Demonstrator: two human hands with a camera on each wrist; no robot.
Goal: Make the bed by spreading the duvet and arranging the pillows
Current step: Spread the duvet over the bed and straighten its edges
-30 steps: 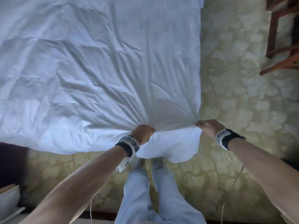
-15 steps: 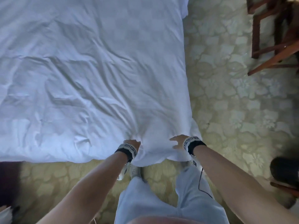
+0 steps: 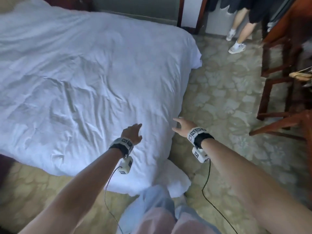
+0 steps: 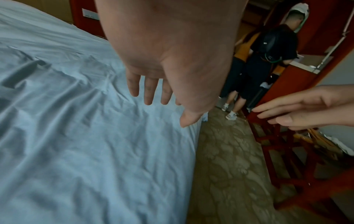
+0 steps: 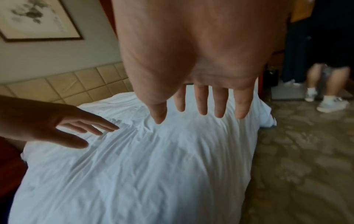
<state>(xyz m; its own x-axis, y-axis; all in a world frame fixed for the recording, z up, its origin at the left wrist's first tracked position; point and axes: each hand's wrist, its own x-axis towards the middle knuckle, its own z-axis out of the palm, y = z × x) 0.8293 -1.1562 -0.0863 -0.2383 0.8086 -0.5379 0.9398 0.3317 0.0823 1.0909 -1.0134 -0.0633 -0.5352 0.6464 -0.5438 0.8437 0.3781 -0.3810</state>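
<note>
**Both hands off the duvet, fingers spread**

We are at the bed's near corner, and the white duvet [image 3: 87, 78] lies spread over the mattress, wrinkled, its near edge hanging toward the patterned carpet [image 3: 224, 102]. Our left hand [image 3: 132, 133] hovers above the cover near that corner, fingers straight and loosely fanned, holding nothing; the wrist view shows a gap between fingertips and fabric. Our right hand [image 3: 182, 126] is out just beside the bed's right edge, fingers stretched and apart, also holding nothing. The two hands sit near each other, not touching. A folded bit of white cloth [image 3: 175, 179] rests on the carpet by our legs. Beyond the bed's far corner another person's legs [image 3: 239, 31] stand in pale trainers, and red wooden furniture [image 3: 278, 78] lines the right side.
</note>
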